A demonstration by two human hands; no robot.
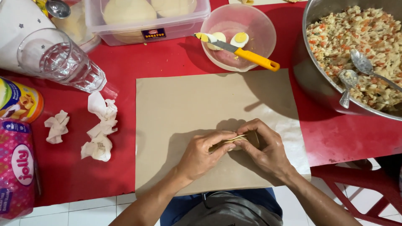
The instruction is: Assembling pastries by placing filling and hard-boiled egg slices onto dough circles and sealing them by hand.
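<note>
Both hands meet over a sheet of brown paper (176, 100) on the red table. My left hand (203, 152) and my right hand (264, 146) pinch a folded piece of pale dough (234, 139) between the fingertips, pressing along its top edge. The dough is mostly hidden by my fingers. A large metal bowl (310, 79) of chopped mixed filling with two spoons (349, 81) in it stands at the far right. A clear plastic bowl (251, 21) behind the paper holds halved boiled eggs (239, 39), with a yellow-handled knife (255, 57) resting across its rim.
A clear plastic box (125, 33) with round dough pieces sits at the back. A drinking glass (58, 58), a tin can (19, 102), a pink tissue pack (19, 167) and crumpled tissues (100, 129) lie at the left. A red plastic stool (356, 184) stands lower right.
</note>
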